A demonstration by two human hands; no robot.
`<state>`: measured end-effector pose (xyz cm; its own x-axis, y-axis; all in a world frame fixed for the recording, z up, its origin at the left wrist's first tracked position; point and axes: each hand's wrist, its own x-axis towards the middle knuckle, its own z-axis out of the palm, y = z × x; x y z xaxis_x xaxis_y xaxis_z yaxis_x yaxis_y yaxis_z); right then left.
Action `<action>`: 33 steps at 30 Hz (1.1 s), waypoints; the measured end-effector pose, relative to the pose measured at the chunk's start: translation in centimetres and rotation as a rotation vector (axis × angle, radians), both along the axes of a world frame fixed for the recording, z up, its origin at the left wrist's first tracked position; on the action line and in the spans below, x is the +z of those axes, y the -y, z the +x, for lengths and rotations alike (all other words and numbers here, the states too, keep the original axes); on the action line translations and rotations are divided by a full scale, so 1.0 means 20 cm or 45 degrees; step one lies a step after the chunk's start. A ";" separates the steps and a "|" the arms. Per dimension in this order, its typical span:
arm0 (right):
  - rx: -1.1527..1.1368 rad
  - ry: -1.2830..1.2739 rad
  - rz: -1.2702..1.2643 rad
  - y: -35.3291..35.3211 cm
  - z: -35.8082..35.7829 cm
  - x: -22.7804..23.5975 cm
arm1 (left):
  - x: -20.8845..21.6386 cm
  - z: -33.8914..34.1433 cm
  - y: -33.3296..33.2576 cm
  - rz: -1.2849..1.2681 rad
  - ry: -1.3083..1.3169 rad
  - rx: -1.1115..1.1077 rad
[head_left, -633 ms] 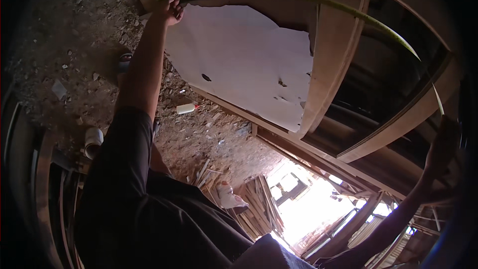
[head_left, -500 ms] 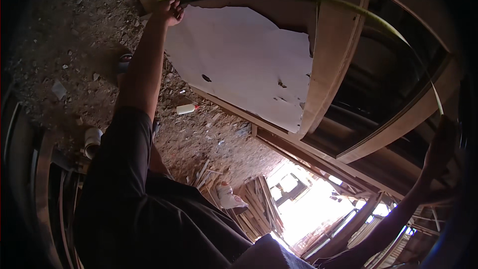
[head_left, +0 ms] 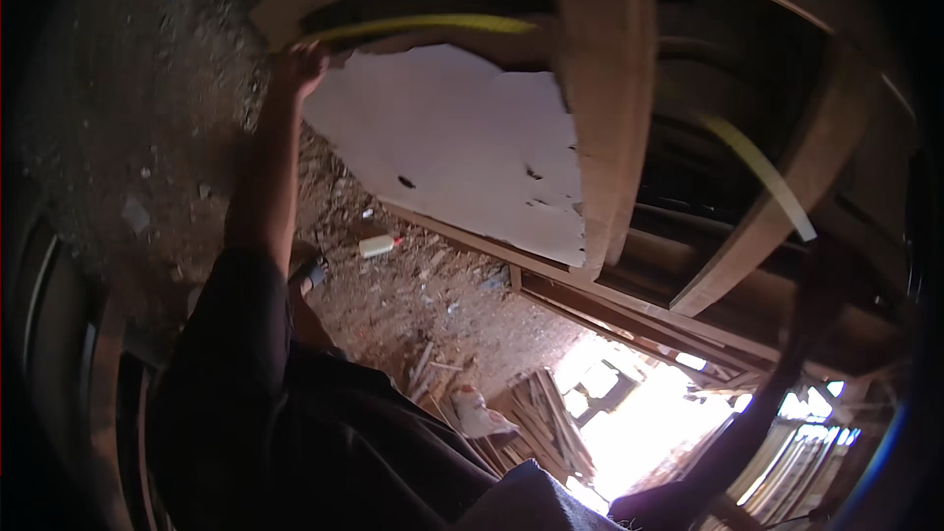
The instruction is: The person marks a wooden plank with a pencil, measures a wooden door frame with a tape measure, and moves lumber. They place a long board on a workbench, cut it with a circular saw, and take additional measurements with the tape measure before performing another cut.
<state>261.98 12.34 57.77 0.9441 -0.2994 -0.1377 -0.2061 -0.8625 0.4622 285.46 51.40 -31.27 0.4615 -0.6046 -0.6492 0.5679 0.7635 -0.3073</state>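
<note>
Closed on the end of a yellow tape measure (head_left: 433, 25), my left hand (head_left: 303, 67) is at the left corner of a wooden frame (head_left: 615, 88). The tape arcs to the right over the frame, though its middle stretch across the wide bar cannot be made out. Its other visible part slants down to my right hand (head_left: 824, 280), which is in deep shadow with its fingers hardly showing; the tape runs into it. Beside my left hand, a pale, ragged-edged sheet (head_left: 452, 147) with a few dark holes lies against the frame.
Rubble-strewn dirt floor (head_left: 147, 138) extends to the left. A white bottle with a red tip (head_left: 377, 246) lies near a foot (head_left: 313, 275). Farther down are a pale bag (head_left: 482, 415) and stacked wood strips (head_left: 551, 418) by a bright opening (head_left: 639, 423).
My left hand appears slightly lower and farther left, my right hand farther left. The tape, one continuous arc before, now shows as two separate stretches. The whole view has shifted.
</note>
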 end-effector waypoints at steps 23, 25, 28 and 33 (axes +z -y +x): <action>-1.586 2.036 2.028 -1.69 -2.27 -2.08 | 4.77 -1.50 1.76 -0.046 2.930 -0.440; -1.338 2.284 1.864 -1.50 -2.04 -2.07 | 4.95 -1.79 2.03 -0.193 3.074 -0.459; -1.402 2.284 2.040 -1.17 -1.88 -1.85 | 5.22 -2.03 2.41 -0.136 3.193 -0.324; -1.022 2.466 1.132 -0.66 -1.86 -1.39 | 5.52 -2.36 2.72 0.046 3.227 -0.158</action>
<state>224.83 25.62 29.94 -0.1715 -0.9601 0.2209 -0.0805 -0.2098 -0.9744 238.27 -2.92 79.18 -0.0120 -0.6789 0.7341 -0.2914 0.7047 0.6469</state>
